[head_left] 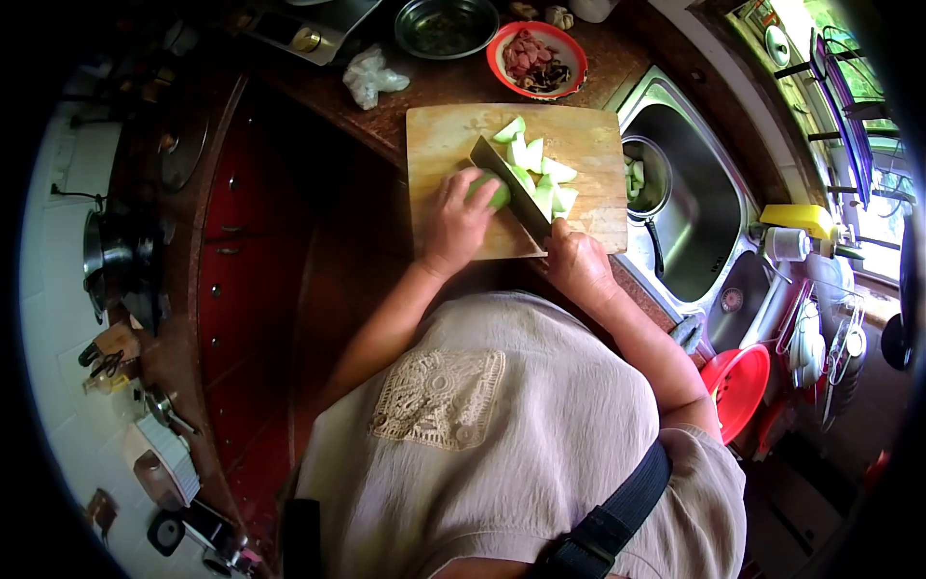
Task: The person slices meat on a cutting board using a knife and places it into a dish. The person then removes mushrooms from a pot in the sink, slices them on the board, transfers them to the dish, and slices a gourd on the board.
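Left hand [457, 224]: steadying the green vegetable [490, 191] on the board [599, 164]
Right hand [579, 262]: gripping the knife [513, 197]
Pale pieces [545, 179]: lying beyond the blade, on the board

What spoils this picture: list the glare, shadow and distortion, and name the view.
Head view: fisheye bending curves the counters and the wall at the edges, and the corners go black; the window is blown out at the right; bright sheen on the sink; near-black shadow between the red cabinets and the cutting board, hiding what is there.
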`<state>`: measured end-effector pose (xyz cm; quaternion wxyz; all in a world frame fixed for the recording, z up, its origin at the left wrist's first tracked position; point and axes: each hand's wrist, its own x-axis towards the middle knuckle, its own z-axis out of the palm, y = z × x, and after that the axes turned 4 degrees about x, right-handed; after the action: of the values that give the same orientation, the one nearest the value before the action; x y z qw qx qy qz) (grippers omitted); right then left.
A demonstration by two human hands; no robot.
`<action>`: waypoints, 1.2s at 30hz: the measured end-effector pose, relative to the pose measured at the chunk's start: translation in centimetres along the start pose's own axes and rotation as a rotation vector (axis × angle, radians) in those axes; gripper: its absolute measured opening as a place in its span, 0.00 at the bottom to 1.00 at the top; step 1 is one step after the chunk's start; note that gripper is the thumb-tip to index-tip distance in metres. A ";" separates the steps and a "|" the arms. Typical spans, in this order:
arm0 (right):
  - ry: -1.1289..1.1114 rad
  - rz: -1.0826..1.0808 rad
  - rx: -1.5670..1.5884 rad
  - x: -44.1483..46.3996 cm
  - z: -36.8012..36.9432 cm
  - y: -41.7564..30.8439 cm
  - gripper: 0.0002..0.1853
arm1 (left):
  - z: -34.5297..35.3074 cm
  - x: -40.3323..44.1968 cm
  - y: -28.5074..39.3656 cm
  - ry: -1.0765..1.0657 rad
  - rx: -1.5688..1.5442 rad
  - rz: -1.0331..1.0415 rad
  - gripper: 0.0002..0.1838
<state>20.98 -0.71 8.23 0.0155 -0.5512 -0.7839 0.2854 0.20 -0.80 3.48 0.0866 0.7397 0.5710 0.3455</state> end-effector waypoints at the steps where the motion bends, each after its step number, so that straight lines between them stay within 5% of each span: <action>1: 0.013 0.003 0.014 0.0 -0.4 0.1 0.10 | 0.1 0.2 -0.1 0.009 -0.039 -0.008 0.21; 5: -0.002 0.043 0.014 -0.7 -3.0 -0.3 0.24 | 0.3 0.7 -0.4 0.003 -0.104 -0.020 0.22; 9: 0.008 0.034 0.028 -1.7 -5.4 -1.4 0.26 | 0.4 1.0 -0.3 0.004 -0.093 -0.007 0.20; 13: 0.031 -0.025 0.057 -2.5 -5.9 -1.1 0.09 | 0.5 1.1 -0.4 0.006 -0.067 0.007 0.18; 19: -0.022 0.020 0.093 -2.4 -6.0 -1.4 0.08 | 0.5 1.0 -0.5 -0.010 -0.054 0.010 0.19; 25: -0.111 0.065 -0.036 -0.2 -3.4 -1.8 0.21 | 0.2 1.0 -0.4 -0.014 -0.067 0.008 0.19; 36: -0.064 0.021 -0.033 -0.8 -2.5 -0.3 0.19 | 0.4 -1.3 -1.3 0.067 -0.092 -0.016 0.24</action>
<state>21.90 -0.38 10.68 -0.0215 -0.5500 -0.7828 0.2902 -0.75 -1.44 1.99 0.1041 0.7183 0.5630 0.3952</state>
